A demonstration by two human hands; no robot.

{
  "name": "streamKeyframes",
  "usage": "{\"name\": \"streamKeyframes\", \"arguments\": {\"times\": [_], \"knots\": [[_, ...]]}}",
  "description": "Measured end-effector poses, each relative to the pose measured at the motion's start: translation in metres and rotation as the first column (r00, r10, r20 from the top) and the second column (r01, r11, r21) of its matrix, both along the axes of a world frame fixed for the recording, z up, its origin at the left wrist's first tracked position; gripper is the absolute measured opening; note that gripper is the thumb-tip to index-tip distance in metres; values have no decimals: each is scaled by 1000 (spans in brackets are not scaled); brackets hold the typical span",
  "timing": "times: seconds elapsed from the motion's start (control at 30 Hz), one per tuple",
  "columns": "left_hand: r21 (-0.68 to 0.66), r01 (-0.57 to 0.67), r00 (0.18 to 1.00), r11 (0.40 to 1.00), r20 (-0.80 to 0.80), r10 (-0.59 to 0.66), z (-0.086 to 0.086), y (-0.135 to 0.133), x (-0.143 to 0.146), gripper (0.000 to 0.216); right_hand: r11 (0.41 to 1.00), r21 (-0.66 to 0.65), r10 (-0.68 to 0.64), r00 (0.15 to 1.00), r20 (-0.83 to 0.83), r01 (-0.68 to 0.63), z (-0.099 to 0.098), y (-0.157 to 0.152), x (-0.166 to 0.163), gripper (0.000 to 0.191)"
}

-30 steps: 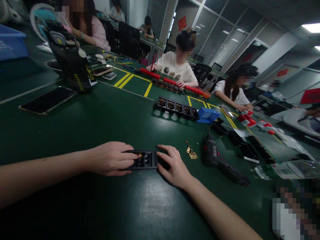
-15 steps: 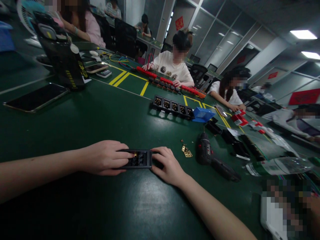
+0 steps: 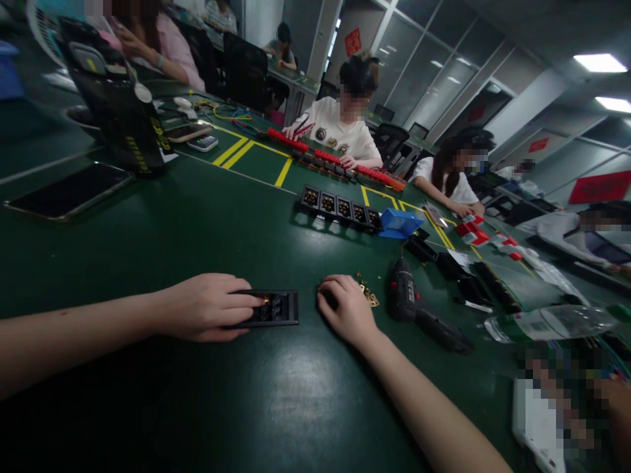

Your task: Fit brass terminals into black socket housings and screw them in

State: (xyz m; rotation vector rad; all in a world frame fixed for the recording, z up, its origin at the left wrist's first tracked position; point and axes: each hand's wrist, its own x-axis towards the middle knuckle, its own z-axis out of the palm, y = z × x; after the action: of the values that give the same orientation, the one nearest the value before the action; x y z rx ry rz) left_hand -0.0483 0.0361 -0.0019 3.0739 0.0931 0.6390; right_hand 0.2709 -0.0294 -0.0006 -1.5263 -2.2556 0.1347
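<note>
My left hand (image 3: 210,307) lies on the left part of a small black socket block (image 3: 273,309) on the green table (image 3: 207,217), fingers curled over it and pressing it down. My right hand (image 3: 346,307) rests to the right of the block, apart from it, fingers curled with fingertips beside several small brass parts (image 3: 369,295). What the right fingers hold, if anything, is hidden. A black electric screwdriver (image 3: 419,309) lies just right of that hand.
A row of black socket modules (image 3: 338,208) and a blue tray (image 3: 399,223) sit further back. A phone (image 3: 69,190) and a black stand (image 3: 121,105) are at left, a plastic bottle (image 3: 547,324) at right. Other people work across the table.
My right hand has left the socket block and moved right toward the brass parts. My left hand stays on the block.
</note>
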Motion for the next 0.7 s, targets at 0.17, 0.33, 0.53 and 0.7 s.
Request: {"name": "streamKeyframes", "arguments": {"times": [0.17, 0.33, 0.53, 0.7], "knots": [[-34, -2, 1000, 999, -16, 1, 3, 0, 1, 15, 984, 54, -167, 984, -70, 170, -8, 13, 21, 11], [-53, -13, 1000, 999, -14, 12, 7, -1, 2, 16, 993, 50, -104, 988, -115, 110, -12, 11, 16, 11], [-67, -20, 999, 998, -43, 18, 4, 0, 2, 18, 992, 54, -113, 991, -77, 117, -12, 9, 15, 13], [-70, -20, 999, 997, -34, 17, 5, 1, 2, 21, 992, 44, -113, 991, -75, 116, -11, 9, 15, 14]]}}
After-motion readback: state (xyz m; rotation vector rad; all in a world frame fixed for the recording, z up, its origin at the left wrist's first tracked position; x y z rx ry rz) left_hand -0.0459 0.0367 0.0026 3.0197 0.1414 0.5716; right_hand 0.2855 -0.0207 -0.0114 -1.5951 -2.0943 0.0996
